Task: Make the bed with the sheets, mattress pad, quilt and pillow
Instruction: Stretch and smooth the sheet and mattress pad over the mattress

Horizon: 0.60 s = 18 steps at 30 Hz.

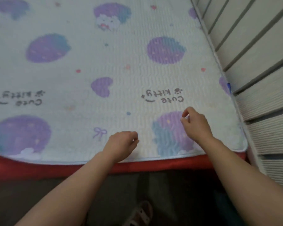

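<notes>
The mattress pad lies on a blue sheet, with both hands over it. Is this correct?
No. The head view shows the sheet under the mattress pad is red, not blue; the left hand and right hand are over it.

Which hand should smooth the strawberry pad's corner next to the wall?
Probably the right hand. It is over the mattress pad, close to that rounded corner by the slatted wall, while the left hand sits farther toward the middle of the edge.
</notes>
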Motion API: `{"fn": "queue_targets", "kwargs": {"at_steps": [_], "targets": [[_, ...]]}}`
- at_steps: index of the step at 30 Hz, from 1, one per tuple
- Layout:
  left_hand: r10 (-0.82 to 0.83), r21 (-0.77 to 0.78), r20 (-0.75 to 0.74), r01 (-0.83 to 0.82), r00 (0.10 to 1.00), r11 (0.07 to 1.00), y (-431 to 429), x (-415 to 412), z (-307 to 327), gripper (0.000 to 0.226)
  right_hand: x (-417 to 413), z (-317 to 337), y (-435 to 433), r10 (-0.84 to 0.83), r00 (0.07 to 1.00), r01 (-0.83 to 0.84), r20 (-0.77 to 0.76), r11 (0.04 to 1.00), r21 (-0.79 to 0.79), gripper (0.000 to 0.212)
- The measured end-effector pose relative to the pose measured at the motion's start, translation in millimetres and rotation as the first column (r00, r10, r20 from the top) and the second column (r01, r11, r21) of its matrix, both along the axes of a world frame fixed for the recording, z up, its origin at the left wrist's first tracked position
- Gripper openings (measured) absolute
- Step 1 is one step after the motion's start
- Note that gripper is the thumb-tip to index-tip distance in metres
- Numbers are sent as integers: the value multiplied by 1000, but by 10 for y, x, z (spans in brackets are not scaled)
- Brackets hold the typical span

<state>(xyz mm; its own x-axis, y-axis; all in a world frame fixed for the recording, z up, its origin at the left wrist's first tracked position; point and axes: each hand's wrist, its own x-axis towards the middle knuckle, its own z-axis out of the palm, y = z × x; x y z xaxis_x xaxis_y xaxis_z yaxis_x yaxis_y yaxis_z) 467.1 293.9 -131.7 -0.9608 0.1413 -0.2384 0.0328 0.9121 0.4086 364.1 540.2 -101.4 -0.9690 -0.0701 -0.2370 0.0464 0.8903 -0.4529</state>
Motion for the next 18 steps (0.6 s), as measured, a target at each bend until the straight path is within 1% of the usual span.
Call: {"fn": "queue_targets", "kwargs": {"at_steps": [5, 6, 8, 11, 12, 15, 16, 18], "targets": [[271, 53, -53, -268, 961, 962, -1185, 480, 133, 19, 184, 12, -1241, 240, 970, -240, 19, 970, -31, 7], [310, 39, -47, -309, 949, 950, -1476, 613, 146, 17, 248, 8, -1512, 281, 960, -280, 17, 959, -35, 6], [364, 20, -47, -363, 930, 932, -1988, 860, 145, 16, 370, 3, -1959, 327, 945, -326, 20, 945, -36, 5], [448, 39, -63, -447, 892, 894, -2810, 1332, 169, 14, 598, 19, -2732, 398, 917, -397, 34, 917, -29, 4], [472, 41, -63, -471, 879, 881, -3095, 1502, 190, 15, 681, 33, -3011, 423, 905, -423, 38, 906, -24, 4], [507, 72, -83, -503, 858, 862, -3806, 1913, 260, 29, 902, 103, -3745, 472, 881, -472, 46, 882, -6, 5], [523, 83, -81, -518, 848, 852, -4029, 2028, 292, 28, 963, 128, -3979, 488, 872, -488, 41, 873, -2, 5], [550, 89, -82, -543, 831, 835, -4421, 2206, 371, 18, 1061, 176, -4396, 507, 861, -508, 34, 862, 3, 5]]}}
